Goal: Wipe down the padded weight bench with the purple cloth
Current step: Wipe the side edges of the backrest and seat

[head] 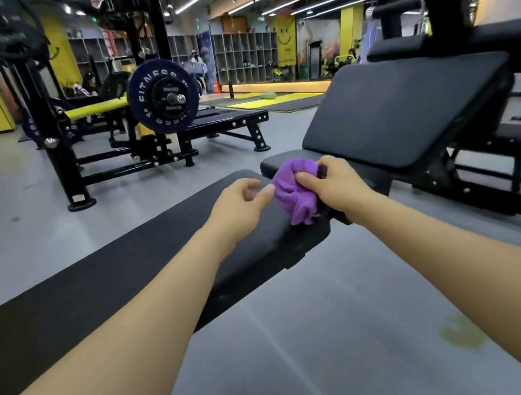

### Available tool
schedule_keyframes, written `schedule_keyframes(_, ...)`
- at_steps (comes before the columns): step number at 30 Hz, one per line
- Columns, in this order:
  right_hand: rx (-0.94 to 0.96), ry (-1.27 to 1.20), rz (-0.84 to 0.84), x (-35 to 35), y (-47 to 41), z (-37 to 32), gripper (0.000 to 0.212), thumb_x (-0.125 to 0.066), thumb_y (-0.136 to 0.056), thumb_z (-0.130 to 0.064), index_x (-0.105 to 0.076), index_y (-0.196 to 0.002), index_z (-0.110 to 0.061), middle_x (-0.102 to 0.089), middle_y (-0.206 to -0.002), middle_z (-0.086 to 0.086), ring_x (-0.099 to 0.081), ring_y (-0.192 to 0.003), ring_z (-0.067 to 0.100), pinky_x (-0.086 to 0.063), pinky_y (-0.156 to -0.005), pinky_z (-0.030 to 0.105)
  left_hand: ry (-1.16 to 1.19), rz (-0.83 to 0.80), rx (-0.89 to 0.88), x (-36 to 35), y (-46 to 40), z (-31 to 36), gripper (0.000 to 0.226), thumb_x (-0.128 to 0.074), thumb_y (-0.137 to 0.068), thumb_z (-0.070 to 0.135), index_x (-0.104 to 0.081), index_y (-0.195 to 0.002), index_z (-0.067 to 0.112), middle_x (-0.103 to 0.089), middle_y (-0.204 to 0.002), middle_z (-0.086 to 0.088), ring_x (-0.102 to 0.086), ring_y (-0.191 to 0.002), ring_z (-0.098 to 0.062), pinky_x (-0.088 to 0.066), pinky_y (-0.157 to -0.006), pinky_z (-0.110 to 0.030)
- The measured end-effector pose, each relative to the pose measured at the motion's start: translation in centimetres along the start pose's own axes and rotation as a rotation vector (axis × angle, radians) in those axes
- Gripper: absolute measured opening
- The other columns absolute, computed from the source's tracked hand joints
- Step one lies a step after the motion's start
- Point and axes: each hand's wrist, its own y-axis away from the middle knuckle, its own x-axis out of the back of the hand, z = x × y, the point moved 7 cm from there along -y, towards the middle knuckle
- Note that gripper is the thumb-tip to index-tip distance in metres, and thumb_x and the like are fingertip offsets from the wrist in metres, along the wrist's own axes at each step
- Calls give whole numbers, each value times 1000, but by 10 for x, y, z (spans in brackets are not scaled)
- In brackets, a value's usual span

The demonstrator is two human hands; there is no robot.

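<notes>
Both forearms bare, stretched forward from bottom corners toward far end of flat bench (145, 248).
Right hand (334, 182) palm down, fingers curled into bunched cloth (297, 191), gripping it; knuckles up, thumb side toward left.
Cloth purple, crumpled in a wad, held over far end of bench pad, lower folds hanging down to pad surface near its right edge; touching pad or just above, cannot tell.
Left hand (240, 205) just left of cloth, hovering over bench, holding nothing; fingers loosely curled, one fingertip at or almost at cloth's left edge, contact unclear.
Bench pad black, running diagonally from lower left to centre.
Second bench (408, 107) beyond cloth, black backrest tilted up, small seat pad at its low end right behind cloth.
Grey floor (324, 340) under arms, faint green mark at lower right.
Left background: black rack with loaded bar, purple plate (163, 97) facing camera, another plate at top left.
Far wall: cubby shelves (244, 54), contents too small to tell.
Yellow pillars, yellow smiley banner (286, 38) right of shelves.
People in far background, blurred.
</notes>
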Motion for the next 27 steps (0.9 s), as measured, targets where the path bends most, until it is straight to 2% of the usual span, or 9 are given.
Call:
schedule_keyframes(3,-55,-145,-7,18,-16,6,24,-60,-90,-29,-49,-81,-10,-53,-77,11,-51,-65,22,-46,-55,34,222,-88,82,-34,-25,16,51,-60,-86,45,-50,-125,15,-59,-117,-4,-56,-112,-18,-44,-100,-35)
schedule_keyframes(6,-49,-235,-40,30,-32,10,29,-57,-93,-32,-55,-85,-5,-49,-78,12,-46,-69,22,-38,-57,31,333,-132,122,-60,-50,28,47,-70,-81,38,-52,-118,16,-64,-114,-8,-61,-103,-21,-48,-82,-32)
schedule_keyframes(10,-110,-193,-66,48,-59,29,34,-55,-92,-40,-59,-87,-7,-50,-78,10,-47,-65,21,-38,-49,23,281,-92,108,-79,-82,33,13,-64,-87,16,-58,-99,15,-66,-106,-13,-64,-99,-30,-52,-91,-45)
schedule_keyframes(13,-141,-146,-22,62,-81,45,45,-56,-90,-42,-58,-86,3,-54,-79,16,-47,-71,20,-39,-62,31,100,-62,82,-86,-100,38,13,-47,-91,15,-58,-83,12,-55,-77,-7,-48,-70,-24,-43,-66,-34)
schedule_keyframes(16,-146,-146,-4,74,-99,54,57,-59,-89,-41,-57,-98,15,-62,-97,34,-49,-73,19,-40,-68,31,84,-58,146,-88,-118,43,28,-41,-91,17,-41,-63,17,-40,-68,-7,-34,-65,-20,-25,-55,-28)
schedule_keyframes(21,-190,-212,-74,91,-124,61,60,-71,-80,-43,-57,-95,14,-53,-81,7,-50,-73,19,-42,-68,32,244,-116,346,-95,-131,56,26,-42,-92,26,-51,-70,14,-52,-71,-5,-49,-62,-21,-36,-51,-22)
schedule_keyframes(23,-186,-219,-92,99,-131,61,46,-73,-78,-41,-53,-74,1,-48,-78,6,-45,-72,20,-37,-66,33,285,-273,377,-107,-133,66,32,-53,-88,42,-63,-84,12,-67,-81,-4,-64,-70,-23,-48,-56,-24)
schedule_keyframes(25,-161,-173,-96,110,-138,58,43,-75,-77,-36,-41,-62,-15,-42,-71,6,-41,-71,22,-34,-66,33,223,-415,363,-120,-136,74,45,-64,-81,51,-68,-102,11,-73,-99,-7,-70,-91,-26,-57,-79,-36)
schedule_keyframes(27,-105,-40,-38,126,-144,50,30,-76,-77,-35,-53,-76,-15,-52,-78,3,-51,-76,22,-43,-70,34,243,-454,362,-128,-139,83,37,-68,-81,41,-67,-106,13,-72,-106,-10,-67,-100,-28,-52,-94,-43)
